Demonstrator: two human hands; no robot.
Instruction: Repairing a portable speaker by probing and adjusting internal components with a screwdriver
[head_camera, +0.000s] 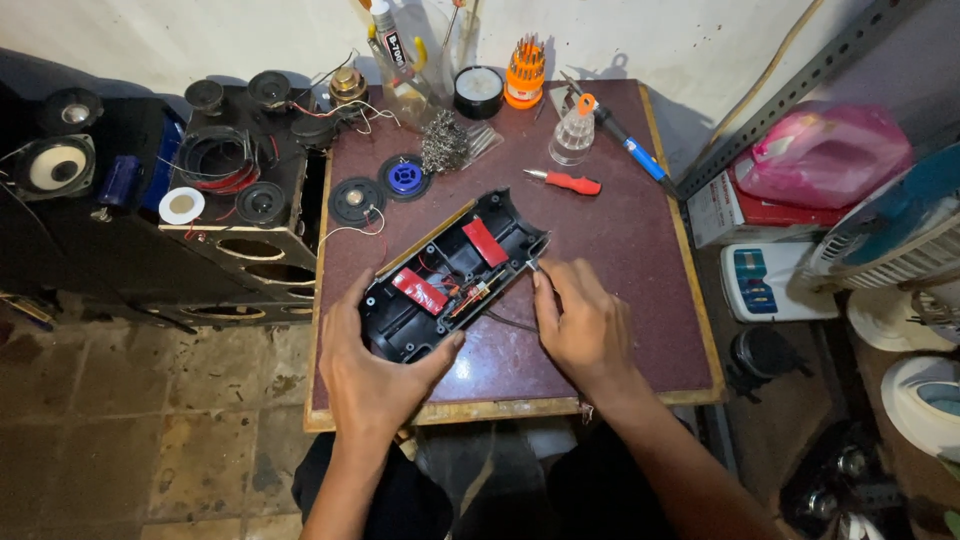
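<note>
An opened black plastic speaker housing (450, 275) lies slantwise on a small dark red table (620, 330), showing red parts, wires and a small circuit board inside. My left hand (375, 375) grips its near end, thumb over the rim. At the housing's right edge my right hand (585, 320) pinches a thin metal tool or wire tip (533, 266); which of the two it is I cannot tell.
A red-handled screwdriver (568, 182), a blue-handled soldering iron (630, 145), an orange bit holder (524, 72), a glue tube (390, 45), steel wool (444, 143) and loose round speakers (357, 200) lie at the back. A black speaker box (240, 190) stands left; a fan (890, 240) and pink bag (825, 150) right.
</note>
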